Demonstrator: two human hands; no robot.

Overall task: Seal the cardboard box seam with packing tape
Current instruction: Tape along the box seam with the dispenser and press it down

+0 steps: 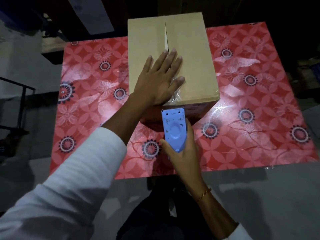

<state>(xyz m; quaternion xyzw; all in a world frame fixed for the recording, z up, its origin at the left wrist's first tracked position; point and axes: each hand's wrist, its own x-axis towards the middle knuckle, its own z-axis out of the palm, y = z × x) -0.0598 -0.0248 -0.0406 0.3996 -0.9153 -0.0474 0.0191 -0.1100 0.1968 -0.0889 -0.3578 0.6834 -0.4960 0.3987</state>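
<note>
A brown cardboard box (190,63) stands on the table, its top flaps closed with a seam (166,37) running away from me. My left hand (159,78) lies flat on the box top, fingers spread across the near part of the seam. Clear packing tape (176,94) shows crinkled under the thumb at the near edge. My right hand (181,153) grips a light blue tape dispenser (173,129), whose toothed blade sits against the box's near face just below the top edge.
The table (259,118) wears a red floral cover. The box sits at its far middle, overhanging the back edge. Grey floor lies on both sides, with a dark metal frame (17,104) at the left.
</note>
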